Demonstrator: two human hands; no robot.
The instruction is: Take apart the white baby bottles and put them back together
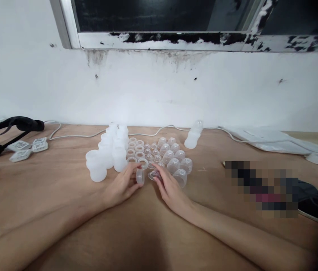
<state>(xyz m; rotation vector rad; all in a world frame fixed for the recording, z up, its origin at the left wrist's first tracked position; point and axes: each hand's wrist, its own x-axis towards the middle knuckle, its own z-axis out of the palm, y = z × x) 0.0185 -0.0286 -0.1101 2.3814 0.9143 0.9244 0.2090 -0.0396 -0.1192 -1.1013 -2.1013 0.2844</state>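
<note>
My left hand (pixel 126 181) pinches a translucent screw ring (pixel 140 176), held on edge above the table. Just to its right, the fingers of my right hand (pixel 168 183) close on a clear bottle teat (pixel 152 174), its wide base facing the ring. A small gap separates ring and teat. Rows of similar rings (pixel 139 155) lie flat beyond my left hand. Beside them stand rows of clear teats (pixel 155 152), and further right several clear domed caps (pixel 179 156). Frosted white bottles (pixel 98 171) stand in two rows on the left.
One capped bottle (pixel 194 136) stands apart at the back. A white cable (pixel 159 131) runs along the wall. At left are a black headband-like device (pixel 20 122) and small white boxes (pixel 23 150). A phone (pixel 314 201), partly pixelated, and plastic bags (pixel 263 140) lie right.
</note>
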